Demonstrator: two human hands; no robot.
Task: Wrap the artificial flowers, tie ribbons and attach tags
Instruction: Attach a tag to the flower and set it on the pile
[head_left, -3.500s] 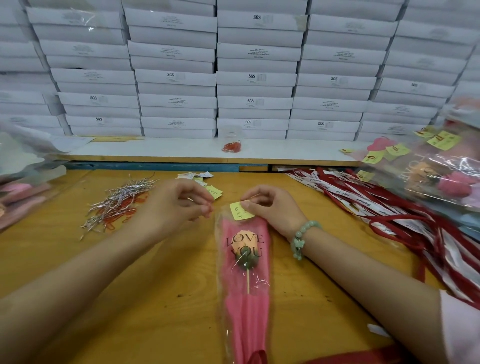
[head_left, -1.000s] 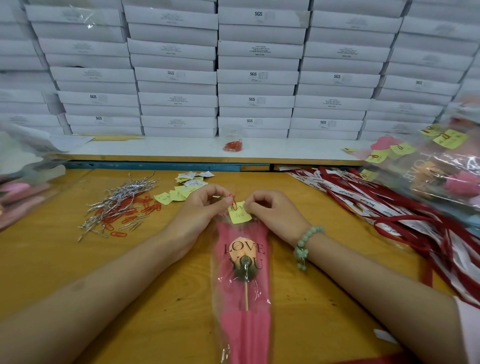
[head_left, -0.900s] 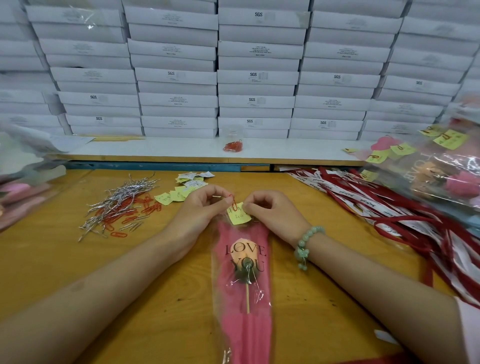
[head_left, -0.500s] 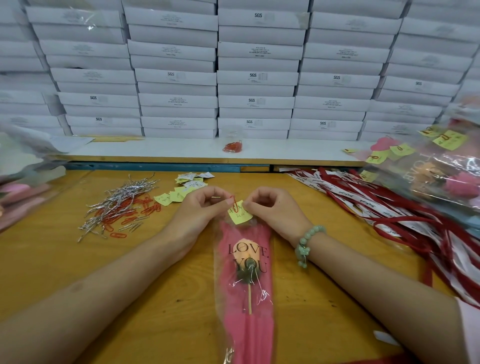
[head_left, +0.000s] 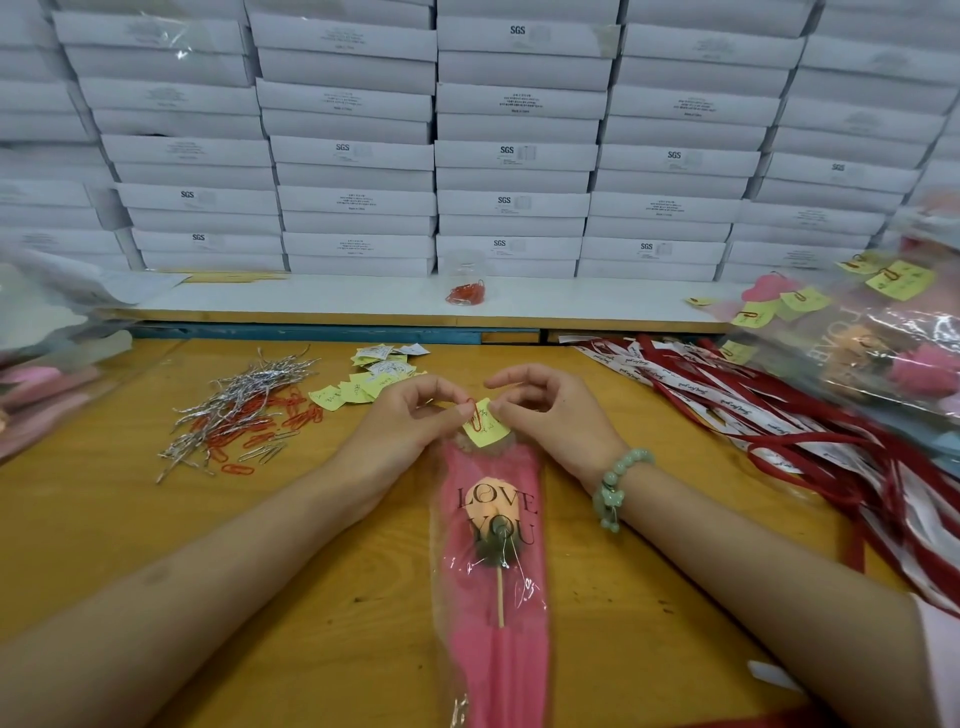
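Observation:
A wrapped artificial flower (head_left: 496, 545) in a clear "LOVE YOU" sleeve with pink paper lies lengthwise on the wooden table (head_left: 130, 519), stem toward me. A yellow tag (head_left: 487, 429) sits at the sleeve's top edge with a red paper clip (head_left: 474, 413) on it. My left hand (head_left: 410, 421) pinches the clip and tag edge between thumb and finger. My right hand (head_left: 545, 410) pinches the tag's right side, its index finger raised and curved above.
Silver twist ties and red paper clips (head_left: 244, 415) lie at the left, loose yellow tags (head_left: 363, 384) behind my left hand. Red and white ribbons (head_left: 753, 415) spread at the right under a pile of finished wrapped flowers (head_left: 872, 338). White boxes (head_left: 514, 156) are stacked behind.
The red clip has been slid further onto the yellow tag at the sleeve's top. My right index finger has lifted off; both hands stay in place.

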